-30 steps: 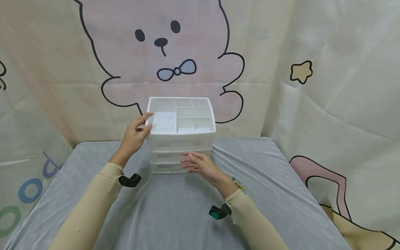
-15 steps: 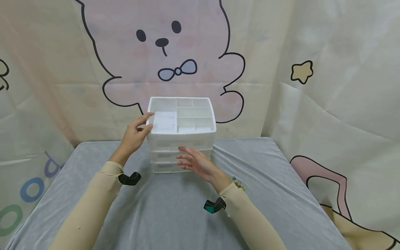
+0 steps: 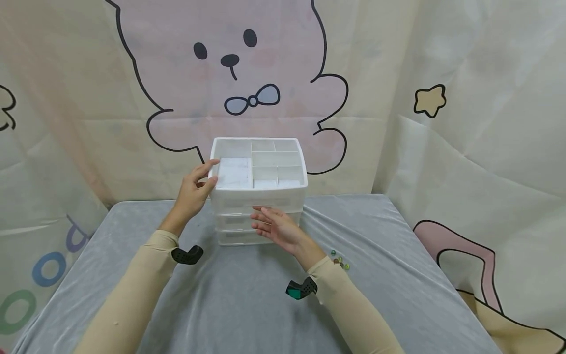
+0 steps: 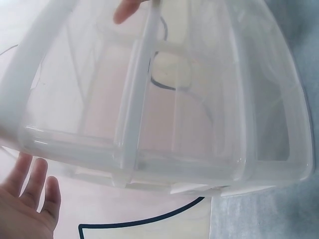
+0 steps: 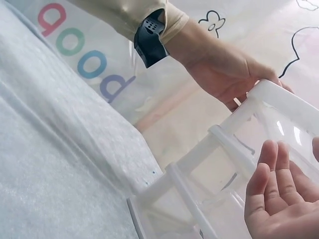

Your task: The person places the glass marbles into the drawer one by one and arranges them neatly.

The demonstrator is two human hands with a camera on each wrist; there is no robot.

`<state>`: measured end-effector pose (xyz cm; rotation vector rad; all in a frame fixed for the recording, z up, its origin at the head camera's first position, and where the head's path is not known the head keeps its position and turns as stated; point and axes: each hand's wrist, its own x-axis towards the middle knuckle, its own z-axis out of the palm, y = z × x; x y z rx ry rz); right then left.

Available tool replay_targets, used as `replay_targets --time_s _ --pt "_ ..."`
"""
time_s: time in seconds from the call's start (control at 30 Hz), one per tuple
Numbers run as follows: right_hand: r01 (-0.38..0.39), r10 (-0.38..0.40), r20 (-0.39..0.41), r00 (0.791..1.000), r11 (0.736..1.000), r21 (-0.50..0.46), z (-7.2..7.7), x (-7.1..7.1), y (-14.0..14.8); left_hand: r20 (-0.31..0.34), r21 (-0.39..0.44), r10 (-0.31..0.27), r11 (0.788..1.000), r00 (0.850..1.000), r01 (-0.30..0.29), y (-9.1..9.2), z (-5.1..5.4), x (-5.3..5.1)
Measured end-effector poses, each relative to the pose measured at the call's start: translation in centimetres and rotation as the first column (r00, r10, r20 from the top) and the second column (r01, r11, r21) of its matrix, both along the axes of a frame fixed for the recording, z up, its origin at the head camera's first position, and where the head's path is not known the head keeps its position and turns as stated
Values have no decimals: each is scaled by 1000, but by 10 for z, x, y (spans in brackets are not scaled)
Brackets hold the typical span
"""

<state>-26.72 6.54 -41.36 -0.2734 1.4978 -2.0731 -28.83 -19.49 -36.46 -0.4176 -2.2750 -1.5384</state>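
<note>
A white plastic drawer organizer [image 3: 258, 196] with clear drawers and a divided top tray stands near the far edge of the table. My left hand [image 3: 192, 194] holds it at the left side of its top rim, with thumb and index finger on the rim. In the left wrist view, several fingers [image 4: 37, 184] lie beside the clear plastic. My right hand [image 3: 280, 228] hovers before the drawer fronts with loosely bent fingers and nothing in it. Whether its fingertips touch a drawer I cannot tell. All the drawers look pushed in.
Several small green and brown glass marbles [image 3: 340, 260] lie on the grey cloth-covered table [image 3: 247, 300], right of my right wrist. Behind the organizer hangs a curtain [image 3: 353, 44] printed with a bear; more curtain hangs on both sides.
My right hand has risen slightly and shifted a little left in front of the drawers. My left hand stays on the rim, and the organizer has not visibly moved.
</note>
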Motion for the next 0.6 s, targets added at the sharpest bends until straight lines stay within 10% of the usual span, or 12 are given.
replay_targets --time_s 0.6 --pt "49 -49 -2 999 998 -27 1 2 -5 -12 64 -16 998 1000 17 1 -1 1"
